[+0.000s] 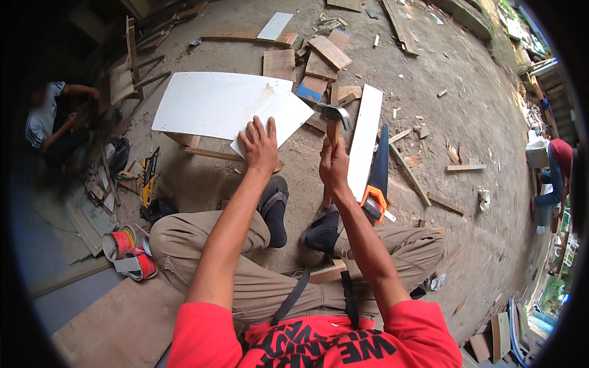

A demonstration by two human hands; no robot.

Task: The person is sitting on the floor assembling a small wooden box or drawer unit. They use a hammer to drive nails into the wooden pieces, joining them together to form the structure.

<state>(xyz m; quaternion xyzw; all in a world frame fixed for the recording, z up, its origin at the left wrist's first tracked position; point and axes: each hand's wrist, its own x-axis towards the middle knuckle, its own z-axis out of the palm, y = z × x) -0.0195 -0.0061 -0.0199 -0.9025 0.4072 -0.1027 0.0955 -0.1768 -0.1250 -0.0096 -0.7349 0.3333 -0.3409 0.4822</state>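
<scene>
Right fingers grip a hammer (left ones touch white board).

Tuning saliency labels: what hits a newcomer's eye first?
Probably the large flat white board left of centre, with the left hand on a smaller white panel overlapping it. Near centre, the right hand grips a wooden-handled claw hammer; right of that lies an orange-handled, dark-bladed saw.

Wooden-handled claw hammer, overlapping flat white panels

Black capitals (large ones) cross the red shirt.
</scene>
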